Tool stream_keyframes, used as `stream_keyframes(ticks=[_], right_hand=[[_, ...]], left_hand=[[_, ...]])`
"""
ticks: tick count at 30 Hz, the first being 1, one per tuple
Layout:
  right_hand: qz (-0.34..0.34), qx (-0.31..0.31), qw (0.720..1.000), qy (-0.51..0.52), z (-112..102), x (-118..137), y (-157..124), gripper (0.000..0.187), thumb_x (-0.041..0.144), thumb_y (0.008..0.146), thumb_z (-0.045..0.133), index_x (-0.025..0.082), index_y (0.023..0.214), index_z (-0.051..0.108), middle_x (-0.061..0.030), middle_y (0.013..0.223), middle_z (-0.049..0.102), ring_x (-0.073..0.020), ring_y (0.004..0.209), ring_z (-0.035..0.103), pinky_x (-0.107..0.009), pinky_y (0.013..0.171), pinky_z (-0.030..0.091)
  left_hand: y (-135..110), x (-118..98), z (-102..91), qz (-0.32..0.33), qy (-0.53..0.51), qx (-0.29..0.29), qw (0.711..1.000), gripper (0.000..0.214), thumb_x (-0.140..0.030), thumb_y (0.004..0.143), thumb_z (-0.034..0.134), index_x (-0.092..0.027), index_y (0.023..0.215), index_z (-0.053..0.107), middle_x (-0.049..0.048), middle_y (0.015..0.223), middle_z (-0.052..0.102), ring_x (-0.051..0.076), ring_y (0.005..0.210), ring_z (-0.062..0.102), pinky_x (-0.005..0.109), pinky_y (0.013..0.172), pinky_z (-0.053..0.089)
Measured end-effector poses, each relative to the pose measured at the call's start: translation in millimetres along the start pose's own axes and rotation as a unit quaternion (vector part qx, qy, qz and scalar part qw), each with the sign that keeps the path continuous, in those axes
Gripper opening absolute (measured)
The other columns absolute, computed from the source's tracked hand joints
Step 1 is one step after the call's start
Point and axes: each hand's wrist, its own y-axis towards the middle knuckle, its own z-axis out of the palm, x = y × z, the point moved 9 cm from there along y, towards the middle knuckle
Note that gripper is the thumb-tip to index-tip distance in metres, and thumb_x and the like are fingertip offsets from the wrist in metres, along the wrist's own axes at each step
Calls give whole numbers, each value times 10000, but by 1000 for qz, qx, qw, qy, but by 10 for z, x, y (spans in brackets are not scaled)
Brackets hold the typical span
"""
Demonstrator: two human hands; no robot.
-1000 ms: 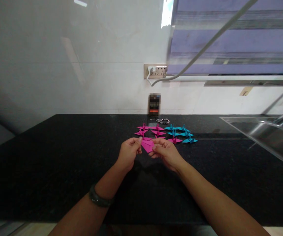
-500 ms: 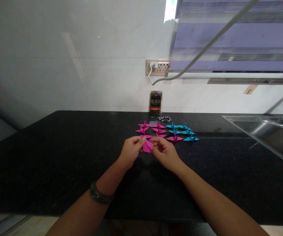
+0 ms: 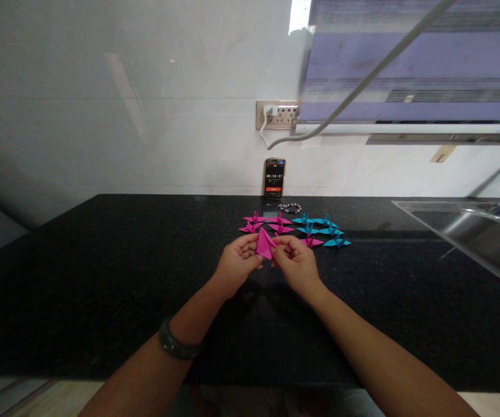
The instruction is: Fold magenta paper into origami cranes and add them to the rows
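Note:
My left hand and my right hand meet over the black counter, both pinching a folded piece of pink paper whose point stands up between the fingertips. Just behind the hands lie several finished pink paper cranes and, to their right, several blue paper cranes in rows. A dark band sits on my left wrist.
A phone showing a timer leans against the white wall, with a beaded bracelet before it. A wall socket holds a white plug and cable. A steel sink is at the right.
The pink paper has been turned from lying flat and low between the hands to standing with its point up. Both hands have drawn slightly closer together.

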Motion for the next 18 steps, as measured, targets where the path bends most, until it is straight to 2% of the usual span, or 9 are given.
stream_keyframes(ticks=[6, 13, 18], right_hand=[[-2, -12, 1000, 6, -30, -29, 14, 162, 265, 733, 556, 169, 863, 550, 55, 512, 493, -93, 458, 503, -209, 456, 372], [-2, -16, 1000, 3, -24, -3, -5, 148, 263, 735, 549, 176, 854, 532, 53, 531, 493, -96, 468, 510, -214, 463, 383], [7, -13, 1000, 16, -3, -23, -17, 159, 256, 719, 557, 176, 854, 530, 47, 543, 520, -94, 466, 514, -213, 463, 397]], left_hand=[[-15, -13, 18, 9, -1, 14, 1000, 351, -180, 626, 666, -110, 966, 612, 62, 805, 655, 124, 677, 588, 229, 580, 468], [-23, 0, 34, 0, -15, 28, 1000, 347, -212, 642, 662, -118, 974, 622, 58, 795, 645, 126, 678, 584, 237, 578, 478], [-11, 23, -11, -1, -16, -5, 1000, 307, -216, 627, 678, -111, 913, 637, 47, 748, 640, 108, 631, 571, 223, 563, 475]])
